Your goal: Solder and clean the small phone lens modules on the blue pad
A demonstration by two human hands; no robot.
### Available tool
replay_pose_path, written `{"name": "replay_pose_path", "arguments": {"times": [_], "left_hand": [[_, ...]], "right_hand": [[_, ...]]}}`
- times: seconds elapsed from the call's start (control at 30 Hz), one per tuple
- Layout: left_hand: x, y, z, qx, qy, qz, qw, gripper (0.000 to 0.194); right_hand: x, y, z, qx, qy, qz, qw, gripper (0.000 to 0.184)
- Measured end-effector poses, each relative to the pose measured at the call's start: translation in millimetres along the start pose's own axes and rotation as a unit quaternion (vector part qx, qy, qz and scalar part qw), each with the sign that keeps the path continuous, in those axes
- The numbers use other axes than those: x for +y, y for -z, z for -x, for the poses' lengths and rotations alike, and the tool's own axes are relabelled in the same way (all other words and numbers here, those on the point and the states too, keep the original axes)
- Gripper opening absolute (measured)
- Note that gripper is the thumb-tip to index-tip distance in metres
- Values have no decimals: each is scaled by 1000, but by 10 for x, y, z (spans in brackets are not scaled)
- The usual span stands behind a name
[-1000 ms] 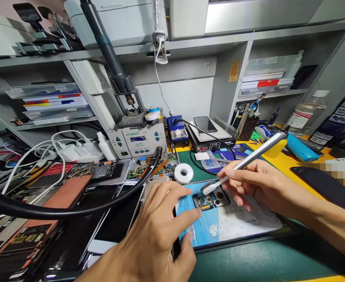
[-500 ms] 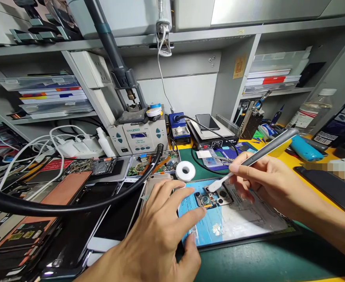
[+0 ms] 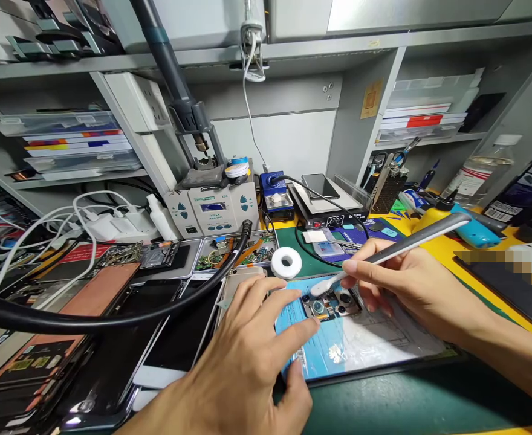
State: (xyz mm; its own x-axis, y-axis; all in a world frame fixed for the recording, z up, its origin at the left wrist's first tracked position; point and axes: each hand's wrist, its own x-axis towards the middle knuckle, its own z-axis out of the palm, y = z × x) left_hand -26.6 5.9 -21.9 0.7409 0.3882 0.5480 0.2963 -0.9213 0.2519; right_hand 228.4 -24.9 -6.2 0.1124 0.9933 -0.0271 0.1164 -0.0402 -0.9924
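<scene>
In my right hand [image 3: 397, 278] is a toothbrush [image 3: 418, 237] with a grey and white handle, gripped like a pen and slanting down to the left. Its white head rests over the upper left part of a small cluster of phone camera modules [image 3: 319, 309], hiding some of it; the bristles do not show. The modules lie on a flat panel with a blue and white printed surface [image 3: 288, 323]. My left hand [image 3: 248, 344] is open, fingers spread over the panel's left edge. Its index finger and thumb reach close to the modules; whether they touch them I cannot tell.
Left of my hands lie several phones and phone parts [image 3: 125, 344], crossed by a thick black hose [image 3: 112, 325]. A white tape roll [image 3: 286, 263] and a tray of small parts [image 3: 261, 248] sit behind. A soldering station [image 3: 216, 211] stands farther back; a bottle [image 3: 479, 175] stands right.
The toothbrush head has moved slightly left across the camera modules, and my right hand has shifted left with it. My left hand stays nearly where it was.
</scene>
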Motion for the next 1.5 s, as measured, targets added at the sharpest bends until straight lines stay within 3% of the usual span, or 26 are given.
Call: {"name": "replay_pose_path", "arguments": {"times": [0.33, 0.57, 0.73, 0.9, 1.13, 1.23, 1.37, 1.5], "left_hand": [[21, 20, -13, 2, -1, 6, 1000, 43], [-8, -3, -24, -6, 3, 12, 1000, 43], [-4, 5, 3, -16, 9, 14, 1000, 43], [9, 18, 2, -8, 5, 12, 1000, 41], [17, 29, -9, -11, 8, 8, 1000, 42], [14, 28, -5, -16, 7, 12, 1000, 42], [5, 19, -8, -19, 7, 14, 1000, 43], [13, 24, -17, -15, 6, 15, 1000, 43]], "right_hand": [[29, 39, -35, -19, -30, -137, 990, 31], [11, 13, -36, -12, -23, -128, 991, 30], [22, 45, -42, -32, -41, -189, 980, 31], [31, 69, -65, -23, -34, -140, 989, 36], [1, 68, -75, -13, -60, -233, 971, 25], [-15, 54, -71, 13, -51, -200, 978, 24], [-34, 41, -83, 13, -65, -129, 989, 39], [-42, 43, -93, 11, -68, -132, 989, 40]]}}
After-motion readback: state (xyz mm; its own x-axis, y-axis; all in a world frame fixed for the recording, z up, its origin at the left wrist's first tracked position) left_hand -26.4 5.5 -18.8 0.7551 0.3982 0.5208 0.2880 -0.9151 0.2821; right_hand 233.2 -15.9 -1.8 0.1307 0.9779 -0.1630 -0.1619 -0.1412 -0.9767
